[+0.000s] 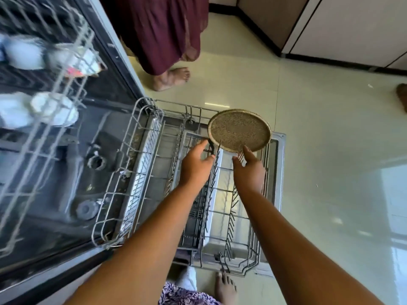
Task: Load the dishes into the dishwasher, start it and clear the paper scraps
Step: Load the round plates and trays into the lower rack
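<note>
Head cam feed here, looking down into the open dishwasher. The speckled round plate (239,129) stands on edge at the far end of the pulled-out lower rack (132,137), tilted so its face is toward me. I guess that's the point of the tines (231,219): a plate slotted upright lets water reach both faces and drain off.

Both hands are at its bottom edge. The left hand (196,165) is relaxed and fairly wide, thumb up beside the lower-left rim and the other fingers loose just under it. It doesn't look clamped on, though I can't tell if the thumb actually touches. The right hand (250,172) is spread too, with one straight finger against the plate's lower edge. To me that reads as steadying rather than carrying, one hand each side so the plate can't roll or tip off the tines.

The rest of the lower rack looks unfilled, so the loading is early on, I'd say. The upper rack (66,84) at left holds some white dishes (55,111), too blurred to name.

A second person's bare foot (174,78) is on the floor (319,128) just past the open door (278,150) — watch that when the rack goes in. I can't pick out any paper scraps for sure.
</note>
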